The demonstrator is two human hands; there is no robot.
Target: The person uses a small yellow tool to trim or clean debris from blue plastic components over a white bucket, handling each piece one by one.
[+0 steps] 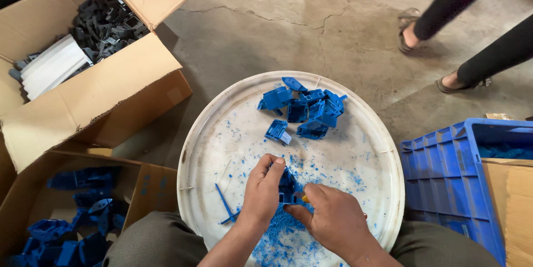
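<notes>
Low in the frame's centre, the left hand (265, 189) pinches a blue plastic part (287, 185) over the white round tray (222, 134) while the right hand (333, 220) grips a small yellow-tipped tool (304, 198) against it, and a slip could nick those thumb-side fingers.

- The blue plastic part (287, 185) is mostly covered by the left hand (262, 192) and right hand (333, 220); its shape cannot be told.
- A small yellow-tipped thing (305, 198) shows at the right hand's fingers; the rest is hidden.
- Both forearms are cut off by the bottom edge.
- The white tray (383, 150) loses its near rim behind the arms and knees.
- The blue crate (444, 178) runs off the right edge; a cardboard sheet (508, 206) covers part of it.
- The passer-by's 2 legs (472, 17) are cut off at the top edge.
- The lower-left carton (147, 189) is cut off by the bottom and left edges.
</notes>
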